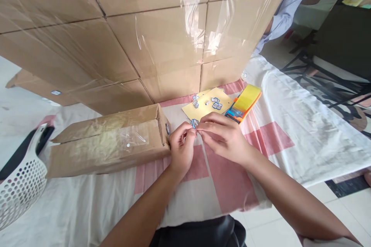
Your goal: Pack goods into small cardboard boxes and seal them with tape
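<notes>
My left hand (183, 146) and my right hand (222, 136) meet over the cloth, fingertips closed in a pinch on a small blue-edged sticker (194, 123). The fingers cover part of it. Just beyond them lies a yellow sheet (206, 104) with several small blue-outlined pieces on it. Beside the right hand sits an orange and yellow case (247, 99) with blue items inside. Close to my left hand is the end of a long cardboard box (116, 139), its top flaps nearly meeting. A similar sticker (167, 128) shows on that end.
A tall stack of film-wrapped cartons (165, 42) stands behind the box. At far left is a white perforated basket (24, 185). A red-and-white cloth (232, 177) covers the surface. Another person's sleeve (290, 9) shows beyond the cartons, near a dark chair (344, 34).
</notes>
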`<state>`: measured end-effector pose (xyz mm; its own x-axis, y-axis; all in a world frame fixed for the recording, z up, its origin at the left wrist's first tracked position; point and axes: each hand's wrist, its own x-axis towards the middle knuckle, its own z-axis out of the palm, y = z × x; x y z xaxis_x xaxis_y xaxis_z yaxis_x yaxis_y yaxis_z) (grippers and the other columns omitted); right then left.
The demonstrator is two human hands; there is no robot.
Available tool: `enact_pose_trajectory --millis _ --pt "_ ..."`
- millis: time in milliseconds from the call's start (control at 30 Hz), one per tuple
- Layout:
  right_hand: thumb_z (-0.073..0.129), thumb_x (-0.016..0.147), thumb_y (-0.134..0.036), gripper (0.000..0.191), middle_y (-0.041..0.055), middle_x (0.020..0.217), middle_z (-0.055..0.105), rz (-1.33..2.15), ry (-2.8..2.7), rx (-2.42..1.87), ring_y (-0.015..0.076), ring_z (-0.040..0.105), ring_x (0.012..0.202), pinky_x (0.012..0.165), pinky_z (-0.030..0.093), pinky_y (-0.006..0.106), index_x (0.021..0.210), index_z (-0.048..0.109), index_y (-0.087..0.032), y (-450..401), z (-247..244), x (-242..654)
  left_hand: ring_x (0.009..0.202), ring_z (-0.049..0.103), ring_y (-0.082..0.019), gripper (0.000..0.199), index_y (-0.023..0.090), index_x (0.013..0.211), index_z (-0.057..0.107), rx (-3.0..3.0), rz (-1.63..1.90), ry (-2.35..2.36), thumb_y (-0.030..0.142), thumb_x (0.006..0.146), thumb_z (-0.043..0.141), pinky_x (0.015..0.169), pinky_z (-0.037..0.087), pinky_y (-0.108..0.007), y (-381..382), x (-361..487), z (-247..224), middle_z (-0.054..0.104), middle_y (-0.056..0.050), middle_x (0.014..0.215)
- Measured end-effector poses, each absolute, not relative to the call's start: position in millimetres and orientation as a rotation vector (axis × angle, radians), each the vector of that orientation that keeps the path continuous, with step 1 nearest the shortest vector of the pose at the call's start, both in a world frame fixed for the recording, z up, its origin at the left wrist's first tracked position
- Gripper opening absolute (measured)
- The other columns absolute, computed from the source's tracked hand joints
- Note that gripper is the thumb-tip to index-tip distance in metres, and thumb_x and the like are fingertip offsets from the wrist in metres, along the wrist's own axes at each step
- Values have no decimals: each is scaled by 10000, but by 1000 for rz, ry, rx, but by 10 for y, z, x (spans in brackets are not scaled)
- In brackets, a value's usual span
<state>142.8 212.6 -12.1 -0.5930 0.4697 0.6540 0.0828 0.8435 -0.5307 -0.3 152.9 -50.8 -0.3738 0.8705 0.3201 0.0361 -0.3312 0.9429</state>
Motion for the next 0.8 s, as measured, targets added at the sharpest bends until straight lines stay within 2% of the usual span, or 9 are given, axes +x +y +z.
enact_pose_trajectory --millis 267,333,567,800 --pt "607 939 -133 146 69 957 694 644 -2115 -427 181 664 880 761 561 336 1035 680 -214 2106 -102 1400 633 405 -128 291 202 687 485 1341 1743 1351 304 959 499 597 340 -266 1524 -8 -505 437 23 653" --pt "623 936 -150 132 67 960 711 684 -2086 -479 167 666 836 719 555 314 1041 678 -210 2095 -101 1394 627 403 -125 295 204 709 488 1428 1733 1384 305 985 478 593 335 -265 1525 -18 -513 439 24 668" --pt "642 904 -159 53 59 878 712 802 -1979 -604 130 624 720 550 446 241 912 690 -179 2081 -74 1417 664 486 -129 191 205 808 537 2036 1697 1450 115 963 468 632 380 -257 1544 -84 -553 525 7 717" --pt "616 833 -98 93 11 783 658 823 -2010 -766 100 512 601 543 398 245 842 656 -182 2048 -24 1444 669 539 -157 212 186 897 607 2418 1541 1670 75 936 431 644 418 -272 1525 -91 -521 583 -29 720"
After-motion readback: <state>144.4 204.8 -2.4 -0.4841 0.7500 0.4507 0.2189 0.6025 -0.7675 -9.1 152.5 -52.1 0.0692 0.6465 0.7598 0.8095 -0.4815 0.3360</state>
